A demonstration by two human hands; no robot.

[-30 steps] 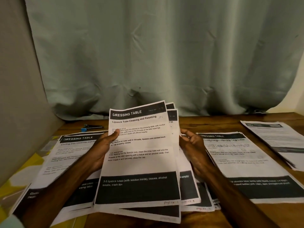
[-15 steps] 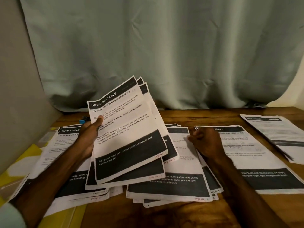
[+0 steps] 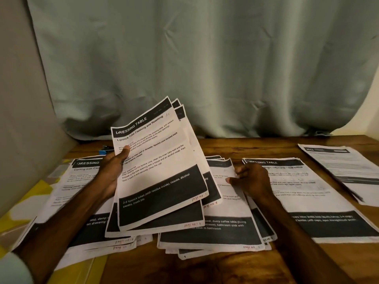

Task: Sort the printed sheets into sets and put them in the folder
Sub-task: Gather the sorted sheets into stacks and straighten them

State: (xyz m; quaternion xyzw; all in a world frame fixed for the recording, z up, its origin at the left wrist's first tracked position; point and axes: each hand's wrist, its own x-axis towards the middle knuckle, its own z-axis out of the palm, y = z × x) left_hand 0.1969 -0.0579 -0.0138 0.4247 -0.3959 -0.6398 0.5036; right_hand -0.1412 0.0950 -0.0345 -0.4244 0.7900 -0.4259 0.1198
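Note:
My left hand (image 3: 111, 171) grips a fanned set of printed sheets (image 3: 158, 173), tilted right above the table; the top sheet reads "Dressing Table, Lipstick Tube Cleaning and Resetting". My right hand (image 3: 251, 179) rests with curled fingers on the middle pile of sheets (image 3: 215, 232), touching its top sheet. Another pile (image 3: 82, 181) lies at the left under my left arm, partly on a yellow folder (image 3: 34, 193). A further pile (image 3: 311, 201) headed "Dressing Table" lies at the right.
A separate stack of sheets (image 3: 344, 169) lies at the far right by the wooden table's (image 3: 235, 148) edge. A small blue and black object (image 3: 105, 149) sits behind the held sheets. A grey-green curtain (image 3: 205, 68) hangs along the back.
My left hand lifted the fanned set off the middle pile and tilted it right. My right hand let go of that set and dropped onto the middle pile.

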